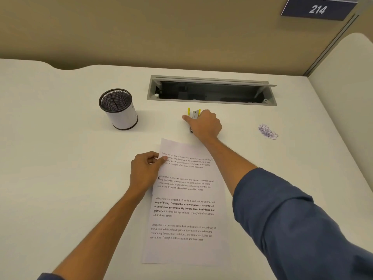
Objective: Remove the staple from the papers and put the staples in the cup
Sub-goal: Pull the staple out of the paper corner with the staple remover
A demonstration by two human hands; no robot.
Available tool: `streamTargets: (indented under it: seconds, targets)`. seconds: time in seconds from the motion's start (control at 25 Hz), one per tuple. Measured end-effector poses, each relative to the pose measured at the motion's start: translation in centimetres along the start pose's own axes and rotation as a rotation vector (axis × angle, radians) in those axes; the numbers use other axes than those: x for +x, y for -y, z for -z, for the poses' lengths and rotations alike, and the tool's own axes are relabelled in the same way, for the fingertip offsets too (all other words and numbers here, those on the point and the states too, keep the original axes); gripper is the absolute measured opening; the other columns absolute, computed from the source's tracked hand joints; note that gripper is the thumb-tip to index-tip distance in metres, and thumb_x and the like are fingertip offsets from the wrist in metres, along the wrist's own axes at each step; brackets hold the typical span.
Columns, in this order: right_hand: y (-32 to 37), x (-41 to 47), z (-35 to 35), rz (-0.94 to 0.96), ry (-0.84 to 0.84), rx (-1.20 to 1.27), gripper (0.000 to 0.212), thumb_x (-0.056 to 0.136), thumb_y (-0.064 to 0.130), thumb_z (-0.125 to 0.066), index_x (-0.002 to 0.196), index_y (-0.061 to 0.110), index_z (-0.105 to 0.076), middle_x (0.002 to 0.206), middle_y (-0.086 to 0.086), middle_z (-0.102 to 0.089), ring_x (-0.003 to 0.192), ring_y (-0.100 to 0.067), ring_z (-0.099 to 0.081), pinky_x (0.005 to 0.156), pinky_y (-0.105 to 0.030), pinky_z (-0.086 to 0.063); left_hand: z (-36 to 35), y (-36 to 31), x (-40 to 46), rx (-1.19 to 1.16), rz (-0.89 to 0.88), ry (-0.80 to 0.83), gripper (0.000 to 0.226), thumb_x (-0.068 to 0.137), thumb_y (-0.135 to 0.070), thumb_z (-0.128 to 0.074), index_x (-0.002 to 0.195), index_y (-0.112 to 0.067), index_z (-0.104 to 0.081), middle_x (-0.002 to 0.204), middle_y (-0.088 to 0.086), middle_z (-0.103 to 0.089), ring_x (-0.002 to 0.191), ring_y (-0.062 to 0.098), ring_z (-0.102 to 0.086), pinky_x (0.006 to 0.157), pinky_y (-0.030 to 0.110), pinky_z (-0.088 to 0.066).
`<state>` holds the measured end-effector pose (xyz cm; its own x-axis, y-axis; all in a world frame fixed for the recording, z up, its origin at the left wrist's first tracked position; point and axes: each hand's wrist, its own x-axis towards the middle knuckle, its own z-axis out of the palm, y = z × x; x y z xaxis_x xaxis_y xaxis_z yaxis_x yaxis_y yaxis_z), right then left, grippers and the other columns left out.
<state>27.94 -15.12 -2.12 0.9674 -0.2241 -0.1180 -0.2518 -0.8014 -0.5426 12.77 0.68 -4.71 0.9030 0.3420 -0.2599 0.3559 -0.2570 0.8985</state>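
We list, left to right: mesh pen cup (pixel 119 109), upright, toward the desk's (pixel 50 138) rear edge, well apart from the papers; our left hand (pixel 144 171), thumb and curled fingers pinching the left edge of the printed papers (pixel 186 203), which lie near the front edge; our right hand (pixel 203 124), fingers curled round a yellow staple remover (pixel 193 115) just behind the papers' top edge; open cable tray (pixel 212 91) at the rear; ink scribble (pixel 268 131) toward the right edge

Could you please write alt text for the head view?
A person's right hand grips a yellow staple remover on a white desk, while the left hand pinches the left edge of printed papers. A mesh cup stands to the left.
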Motion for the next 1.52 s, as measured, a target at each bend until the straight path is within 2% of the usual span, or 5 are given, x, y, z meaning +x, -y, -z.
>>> streamTargets:
  seconds: [0.24,0.44,0.84,1.04,1.52]
  targets:
    - [0.6,0.6,-0.1,0.022,-0.01,-0.074,0.044,0.083,0.045,-0.067,0.111,0.011,-0.058,0.113,-0.008,-0.062,0.103,-0.027,-0.06,0.073,-0.03,-0.038,0.1,-0.4,-0.7,-0.114,-0.04,0.075,0.007,0.087,-0.024,-0.073,0.086,-0.017,-0.075,0.085,0.003,-0.075,0.079,0.023,-0.072,0.076,0.044,-0.06]
    - [0.1,0.8,0.0,0.001,0.026,0.049,0.037,0.08,0.046,-0.068,0.094,0.012,-0.06,0.091,-0.005,-0.062,0.088,-0.025,-0.062,0.066,-0.031,-0.039,-0.1,-0.6,-1.1,-0.139,-0.048,0.092,0.008,0.091,-0.022,-0.067,0.09,-0.015,-0.071,0.089,0.002,-0.076,0.083,0.021,-0.073,0.079,0.046,-0.059]
    - [-1.4,-4.7,6.2,0.03,0.227,0.778,0.024,0.087,0.031,-0.067,0.105,0.017,-0.063,0.086,0.003,-0.073,0.065,0.001,-0.065,0.056,-0.015,-0.046,0.2,-2.6,-3.7,-0.278,-0.034,0.146,0.014,0.1,-0.02,-0.054,0.101,-0.007,-0.059,0.086,0.007,-0.077,0.075,0.027,-0.074,0.065,0.04,-0.06]
    - [-2.5,-7.9,8.0,0.03,0.298,0.923,0.004,0.088,0.031,-0.065,0.09,0.029,-0.068,0.08,0.006,-0.066,0.076,-0.01,-0.06,0.072,-0.027,-0.049,0.2,-3.7,-4.8,-0.34,-0.046,0.142,0.016,0.1,-0.02,-0.054,0.103,-0.004,-0.058,0.083,0.01,-0.076,0.073,0.028,-0.073,0.062,0.037,-0.059]
    - [-2.0,-10.6,9.4,0.178,0.479,0.774,0.016,0.09,0.019,-0.063,0.104,0.014,-0.057,0.082,-0.001,-0.057,0.053,-0.011,-0.05,0.048,-0.02,-0.04,0.5,-5.6,-6.7,-0.331,-0.061,0.14,0.01,0.098,-0.014,-0.055,0.095,-0.01,-0.063,0.082,0.007,-0.076,0.067,0.024,-0.072,0.056,0.032,-0.056]
